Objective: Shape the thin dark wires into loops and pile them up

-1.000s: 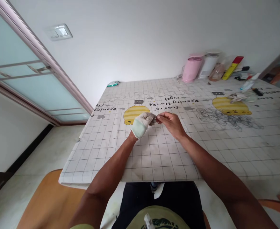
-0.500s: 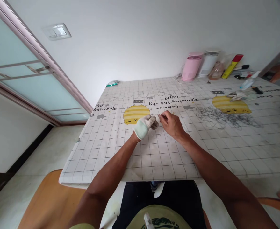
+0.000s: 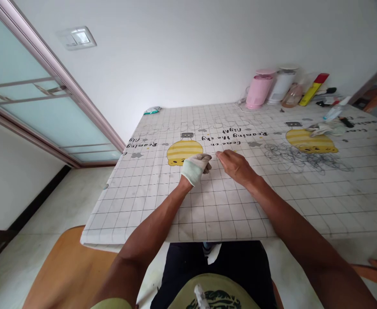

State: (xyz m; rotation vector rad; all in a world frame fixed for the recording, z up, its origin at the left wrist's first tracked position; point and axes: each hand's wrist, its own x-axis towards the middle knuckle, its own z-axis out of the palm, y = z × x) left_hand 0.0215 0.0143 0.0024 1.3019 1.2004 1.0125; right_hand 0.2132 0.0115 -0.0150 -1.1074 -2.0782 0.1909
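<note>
My left hand [image 3: 196, 166], in a pale glove, is closed in a pinch above the patterned tablecloth [image 3: 217, 210]. Facing it, a short gap away, my bare right hand [image 3: 236, 165] also pinches, thumb against fingers. Whatever sits between the fingertips of either hand is too fine to make out. To the right of my right hand lies a loose tangle of thin dark wire or thread [image 3: 304, 159], spread over a printed yellow balloon figure.
Along the wall stand a pink cylinder-shaped device [image 3: 258, 90], a white one [image 3: 282, 87] and a yellow can with a red cap [image 3: 313, 91]. A spray bottle [image 3: 334, 110] and crumpled cloth [image 3: 326, 128] are at the right. A small green packet [image 3: 152, 110] lies at the back left corner.
My right hand has shifted slightly right, and its fingers are turned further over. The gap between my hands is a little wider. My left hand stays closed.
</note>
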